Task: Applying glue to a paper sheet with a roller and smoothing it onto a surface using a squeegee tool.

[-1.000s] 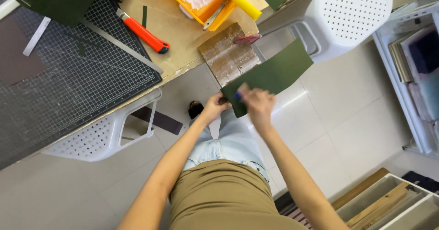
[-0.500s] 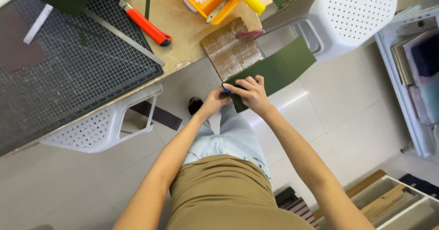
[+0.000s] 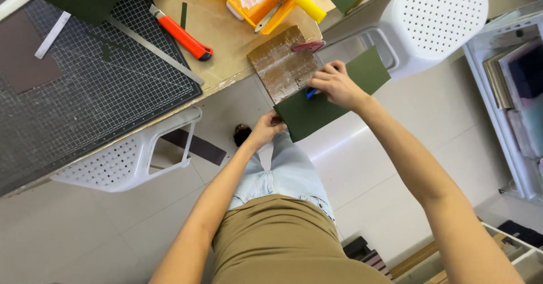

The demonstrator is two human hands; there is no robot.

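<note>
A dark green rectangular sheet [image 3: 339,94] hangs off the table edge over my lap. My left hand [image 3: 264,130] pinches its lower left corner. My right hand [image 3: 334,83] rests on top of the sheet, pressing a small blue tool [image 3: 310,93] against it. Just beyond the sheet, a worn brown board [image 3: 281,62] lies on the tan tabletop [image 3: 220,21].
On the table are a red utility knife [image 3: 182,34], a metal ruler [image 3: 153,48], a black gridded cutting mat [image 3: 85,86] and an orange tray [image 3: 266,1] with a yellow-handled tool [image 3: 302,1]. White perforated stools stand at left [image 3: 121,159] and right [image 3: 435,12]. Shelving [image 3: 509,80] stands at right.
My right hand has slid up along the green sheet toward the table edge. The left hand stays at the sheet's lower corner.
</note>
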